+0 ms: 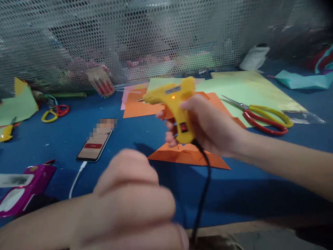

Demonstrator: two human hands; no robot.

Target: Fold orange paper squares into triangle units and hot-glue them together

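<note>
My right hand [205,121] is wrapped around the handle of a yellow hot glue gun [170,95], its nozzle pointing left and an orange light glowing on its side. A black cord [205,187] hangs from the handle base. Close to the camera, my left hand [137,201] is curled into a fist, slightly blurred; whatever lies inside it, if anything, is hidden. Below the glue gun a folded orange paper [177,156] lies on the blue table [125,135], partly covered by my right hand.
Large scissors [260,114] rest on light green paper [234,83] at right. A phone [95,144] on a white cable, small scissors [56,113], a yellow cutter [7,132] and a purple device [31,187] lie at left. A perforated metal screen [156,34] stands behind.
</note>
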